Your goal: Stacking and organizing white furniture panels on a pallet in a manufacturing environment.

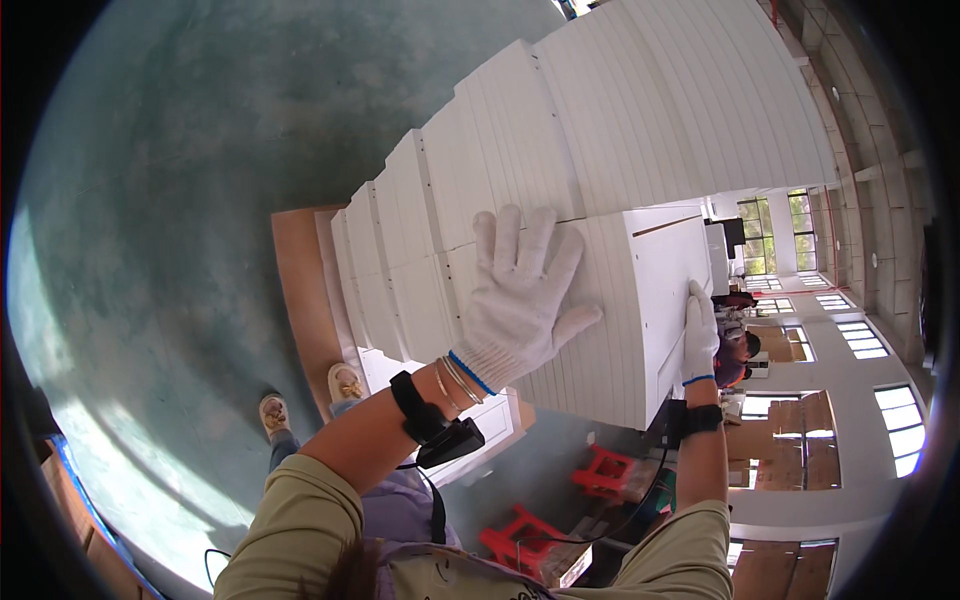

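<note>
A tall stack of white panels (pixel 620 110) fills the middle, its many edges showing as thin lines. My left hand (pixel 525 295), in a white knit glove with a blue cuff edge, lies spread flat against the side of the stack. My right hand (pixel 699 338), in the same kind of glove, rests on the white top panel (pixel 660 270) with its fingers stretched out. That panel has a dark slot along one end. Neither hand is wrapped around anything. Small dark holes dot some panel edges. Black straps with devices sit on both my wrists.
Brown cardboard (pixel 305 290) lies beneath the stack on the green floor (pixel 200 150). Red plastic stools (pixel 525 540) stand near my body, by a cable. A person (pixel 738 345) is farther off at the right, with large brown cartons (pixel 790 440) beyond. My shoes are beside the cardboard.
</note>
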{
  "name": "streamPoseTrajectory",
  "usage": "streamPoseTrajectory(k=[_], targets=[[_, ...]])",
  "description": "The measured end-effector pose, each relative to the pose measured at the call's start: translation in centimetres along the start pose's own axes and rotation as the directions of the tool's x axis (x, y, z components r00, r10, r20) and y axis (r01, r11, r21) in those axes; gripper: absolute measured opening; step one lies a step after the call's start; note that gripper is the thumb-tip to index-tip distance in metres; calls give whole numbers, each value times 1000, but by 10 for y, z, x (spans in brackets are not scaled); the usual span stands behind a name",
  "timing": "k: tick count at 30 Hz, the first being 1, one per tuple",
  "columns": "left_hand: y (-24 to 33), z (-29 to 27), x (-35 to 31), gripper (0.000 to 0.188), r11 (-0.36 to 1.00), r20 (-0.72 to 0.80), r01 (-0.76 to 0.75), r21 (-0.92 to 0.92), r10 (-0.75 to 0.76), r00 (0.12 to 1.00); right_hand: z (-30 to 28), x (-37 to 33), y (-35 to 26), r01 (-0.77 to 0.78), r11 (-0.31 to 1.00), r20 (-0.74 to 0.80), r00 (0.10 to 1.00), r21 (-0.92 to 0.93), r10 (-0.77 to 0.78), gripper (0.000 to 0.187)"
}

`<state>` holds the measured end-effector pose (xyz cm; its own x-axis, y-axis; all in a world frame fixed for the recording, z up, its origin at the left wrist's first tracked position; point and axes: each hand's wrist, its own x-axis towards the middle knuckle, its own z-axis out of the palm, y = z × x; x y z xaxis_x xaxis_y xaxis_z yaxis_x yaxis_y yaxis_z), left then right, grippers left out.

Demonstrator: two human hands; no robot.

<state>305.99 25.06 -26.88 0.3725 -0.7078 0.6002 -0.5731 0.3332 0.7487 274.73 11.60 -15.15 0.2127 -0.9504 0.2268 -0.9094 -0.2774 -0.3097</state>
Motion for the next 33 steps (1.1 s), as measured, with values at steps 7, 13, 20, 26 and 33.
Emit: streamPoseTrajectory(k=[7,13,20,26,33], targets=[[2,-10,7,60,997,62,-38,63,34,998,4,-2,-10,-8,995,-65,998,-96,1,35],[3,-14,13,52,980,63,-125,155,116,991,-1,5,1,25,995,-101,994,-100,-35,31],[3,-25,16,50,957,132,-163,239,134,982,6,0,-16,23,993,-66,997,-117,-31,33],[12,-39,22,49,946,188,-196,259,150,971,-3,-3,4,-8,993,-92,996,-119,-3,35],[6,-45,33,47,928,255,-263,263,196,947,-3,-5,-21,-31,991,-118,993,-131,15,34]])
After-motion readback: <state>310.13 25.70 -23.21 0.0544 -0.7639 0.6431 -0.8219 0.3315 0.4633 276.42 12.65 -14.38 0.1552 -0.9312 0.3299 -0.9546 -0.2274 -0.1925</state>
